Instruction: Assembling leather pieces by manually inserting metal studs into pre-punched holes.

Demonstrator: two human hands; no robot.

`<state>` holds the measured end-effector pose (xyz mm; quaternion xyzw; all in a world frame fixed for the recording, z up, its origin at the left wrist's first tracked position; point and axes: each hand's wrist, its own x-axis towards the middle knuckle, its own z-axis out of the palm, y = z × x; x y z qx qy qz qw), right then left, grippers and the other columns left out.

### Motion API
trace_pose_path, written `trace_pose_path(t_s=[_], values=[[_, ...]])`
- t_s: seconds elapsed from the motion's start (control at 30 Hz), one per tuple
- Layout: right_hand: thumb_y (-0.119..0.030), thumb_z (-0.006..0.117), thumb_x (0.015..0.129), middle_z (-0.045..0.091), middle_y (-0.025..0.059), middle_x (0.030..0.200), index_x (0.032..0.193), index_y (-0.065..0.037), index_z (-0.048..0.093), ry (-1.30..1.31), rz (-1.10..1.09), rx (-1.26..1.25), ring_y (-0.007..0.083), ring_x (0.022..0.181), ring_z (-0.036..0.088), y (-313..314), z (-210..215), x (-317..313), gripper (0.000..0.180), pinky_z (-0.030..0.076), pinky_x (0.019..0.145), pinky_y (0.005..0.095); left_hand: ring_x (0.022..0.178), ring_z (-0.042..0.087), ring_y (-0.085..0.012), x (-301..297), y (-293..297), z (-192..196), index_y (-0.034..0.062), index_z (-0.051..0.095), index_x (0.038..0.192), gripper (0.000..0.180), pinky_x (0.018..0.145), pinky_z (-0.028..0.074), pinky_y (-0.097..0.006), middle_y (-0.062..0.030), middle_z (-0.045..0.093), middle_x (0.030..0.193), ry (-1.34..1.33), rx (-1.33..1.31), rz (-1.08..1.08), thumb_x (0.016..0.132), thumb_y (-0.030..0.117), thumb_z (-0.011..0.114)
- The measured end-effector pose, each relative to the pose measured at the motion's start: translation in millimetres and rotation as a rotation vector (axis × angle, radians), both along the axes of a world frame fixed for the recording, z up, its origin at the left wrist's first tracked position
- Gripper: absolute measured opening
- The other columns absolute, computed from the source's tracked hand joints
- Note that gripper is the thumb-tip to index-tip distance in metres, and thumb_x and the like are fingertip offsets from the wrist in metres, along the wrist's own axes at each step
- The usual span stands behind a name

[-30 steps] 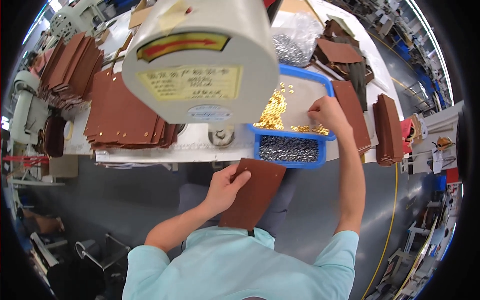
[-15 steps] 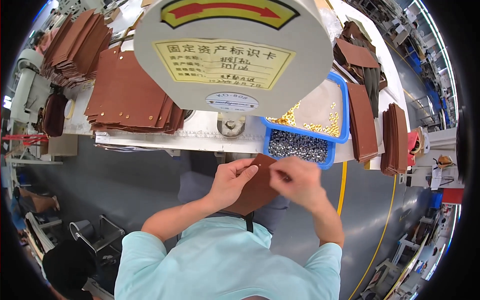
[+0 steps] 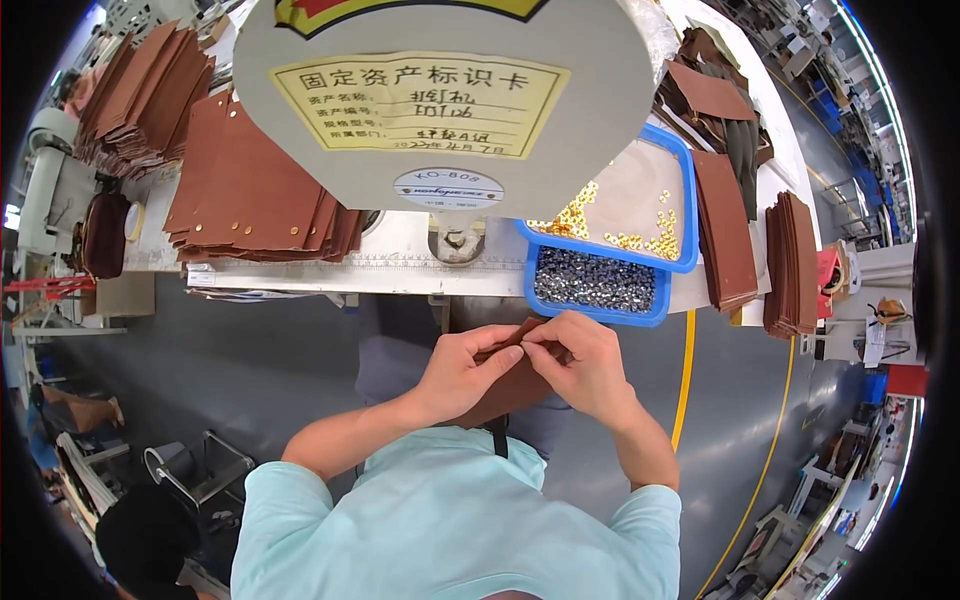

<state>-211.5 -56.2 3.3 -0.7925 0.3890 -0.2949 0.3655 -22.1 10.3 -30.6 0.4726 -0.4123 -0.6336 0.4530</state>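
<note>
A brown leather piece [image 3: 503, 393] hangs in front of me, below the table edge and above my lap. My left hand [image 3: 462, 372] grips its upper left part, thumb on the near face. Close beside it, my right hand [image 3: 583, 368] is closed at the top edge, fingertips pinched against the leather. Whether a small part is between those fingertips is hidden. Just beyond my hands, a blue tray [image 3: 640, 318] contains dark metallic fasteners. Overlapping it, a second blue tray [image 3: 688, 215] bears gold-coloured fasteners.
A pale machine head [image 3: 440, 120] looms over the table, its base fitting [image 3: 457, 243] beneath it. Stacked brown panels [image 3: 255, 180] with gold studs lie left, another stack [image 3: 150, 95] behind. More leather strips [image 3: 727, 230] and a bundle [image 3: 790, 262] sit right. A metal-framed stool [image 3: 205, 465] stands lower left.
My right hand has moved left and onto the leather's top edge, next to my left hand. The leather piece is now tilted, with less of its face showing. The view has shifted slightly.
</note>
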Motion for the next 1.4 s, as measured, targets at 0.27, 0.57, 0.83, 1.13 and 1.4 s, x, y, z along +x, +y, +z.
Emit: trace_pose_path(t_s=[0.27, 0.57, 0.83, 1.13, 1.4], values=[[-0.008, 0.081, 0.083, 0.072, 0.0103, 0.094, 0.099, -0.002, 0.075, -0.027, -0.054, -0.066, 0.0241, 0.072, 0.069, -18, -15, -17, 0.018, 0.056, 0.063, 0.0329, 0.083, 0.07, -0.008, 15, -1, 1, 0.0041, 0.075, 0.12, 0.025, 0.075, 0.058, -0.027, -0.0077, 0.079, 0.099, -0.33, -0.151, -0.072, 0.097, 0.014, 0.072], [-0.005, 0.076, 0.086, 0.071, 0.0149, 0.09, 0.101, -0.001, 0.077, 0.326, -0.099, -0.193, 0.0326, 0.076, 0.07, -58, -37, -17, 0.015, 0.055, 0.068, 0.0391, 0.078, 0.075, -0.022, 16, -7, -5, 0.0049, 0.075, 0.099, 0.011, 0.068, 0.06, -0.031, -0.0075, 0.078, 0.093, -0.561, -0.614, 0.029, 0.09, 0.011, 0.077], [-0.007, 0.073, 0.089, 0.069, 0.0151, 0.088, 0.093, -0.002, 0.074, 0.29, -0.194, -0.235, 0.036, 0.076, 0.068, -53, -33, -14, 0.006, 0.056, 0.069, 0.043, 0.069, 0.069, -0.0198, 23, -6, -23, 0.0062, 0.067, 0.097, 0.024, 0.057, 0.058, -0.031, -0.0082, 0.07, 0.094, -0.585, -1.181, 0.099, 0.076, 0.004, 0.077], [-0.003, 0.071, 0.095, 0.072, 0.0071, 0.091, 0.104, 0.001, 0.075, -0.136, 0.092, 0.686, 0.0129, 0.08, 0.07, -18, 21, -20, 0.011, 0.057, 0.07, 0.0274, 0.076, 0.071, -0.0182, 21, -10, -10, 0.0065, 0.071, 0.092, 0.021, 0.058, 0.057, -0.028, -0.0039, 0.066, 0.09, -0.605, -1.324, 0.092, 0.072, 0.005, 0.078], [-0.003, 0.079, 0.089, 0.071, 0.0053, 0.093, 0.096, 0.002, 0.079, -0.276, 0.345, 1.097, 0.0121, 0.074, 0.063, -17, 6, -17, 0.009, 0.05, 0.065, 0.0272, 0.08, 0.073, -0.0186, 21, -8, -7, 0.0056, 0.072, 0.093, 0.025, 0.06, 0.057, -0.027, -0.0034, 0.07, 0.091, -0.671, -1.388, 0.084, 0.07, 0.009, 0.08]])
